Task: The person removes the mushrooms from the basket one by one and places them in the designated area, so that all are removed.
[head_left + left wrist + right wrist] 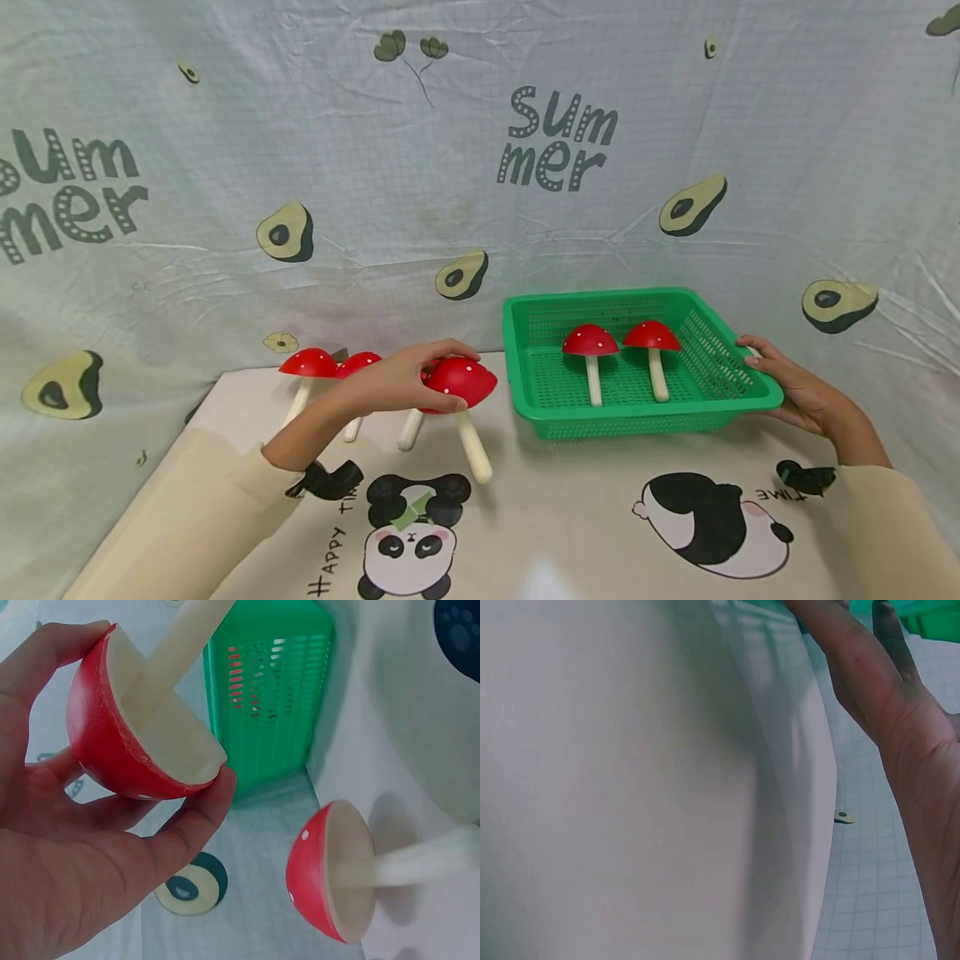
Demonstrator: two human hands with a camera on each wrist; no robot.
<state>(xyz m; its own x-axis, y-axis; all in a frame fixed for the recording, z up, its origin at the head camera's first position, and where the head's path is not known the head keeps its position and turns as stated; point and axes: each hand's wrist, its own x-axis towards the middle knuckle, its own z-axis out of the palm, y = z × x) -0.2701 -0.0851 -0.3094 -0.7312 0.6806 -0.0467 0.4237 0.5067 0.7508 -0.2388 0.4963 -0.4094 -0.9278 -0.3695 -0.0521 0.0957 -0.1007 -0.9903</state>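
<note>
My left hand (420, 379) holds a toy mushroom (472, 379) by its red, white-dotted cap, its pale stem tilting down toward the table. The left wrist view shows the thumb and fingers around the rim of that cap (112, 735). At the right end of a green plastic basket (637, 425), my right hand (802, 396) grips the rim. Inside the basket lie two more mushrooms (591, 342) (652, 336). The right wrist view catches only part of the right hand (885, 690) and a little green basket (937, 619).
Left of the basket are more red-capped mushrooms (309, 363) (358, 363), partly behind my left arm; one shows mainly its stem (410, 429). A printed cloth wall (375, 208) rises behind the pale table (555, 517), which bears panda pictures.
</note>
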